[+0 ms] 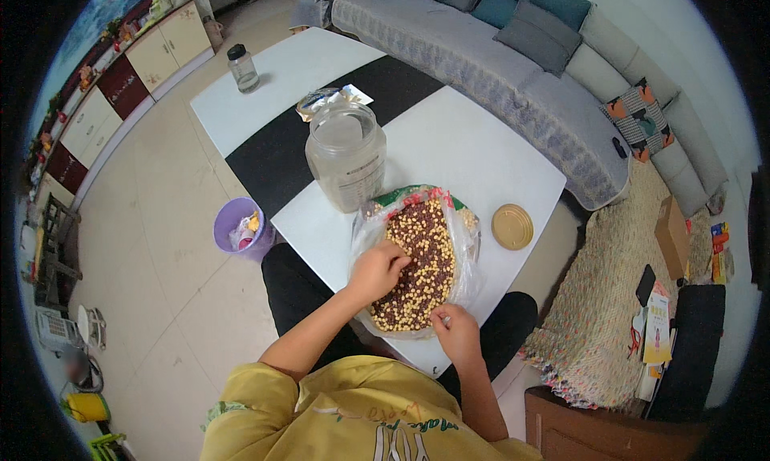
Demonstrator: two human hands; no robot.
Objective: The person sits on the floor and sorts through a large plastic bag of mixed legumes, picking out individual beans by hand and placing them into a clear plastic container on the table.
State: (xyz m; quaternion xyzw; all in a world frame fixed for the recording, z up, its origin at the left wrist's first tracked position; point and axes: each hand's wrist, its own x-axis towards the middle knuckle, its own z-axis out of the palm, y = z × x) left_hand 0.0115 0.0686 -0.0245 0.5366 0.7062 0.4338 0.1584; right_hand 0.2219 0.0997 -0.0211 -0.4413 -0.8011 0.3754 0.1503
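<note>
An opened clear plastic bag (468,260) lies on the table in front of me, spread around a heap of mixed yellow and dark red beans (421,256). Over the left side of the heap is my left hand (377,271), its fingers curled together at the beans; what they pinch is too small to make out. My right hand (457,331) sits at the near right edge of the heap with thumb and fingers closed, their contents hidden. Just beyond the bag stands a large clear jar (346,168) without a lid. A round gold lid (512,226) lies to the right.
A crumpled foil packet (333,100) lies behind the jar, and a dark-capped bottle (242,70) stands at the table's far left. On the floor at left is a purple bin (235,223) with rubbish. A grey sofa (481,76) runs along the far right side of the white-and-black table (461,128).
</note>
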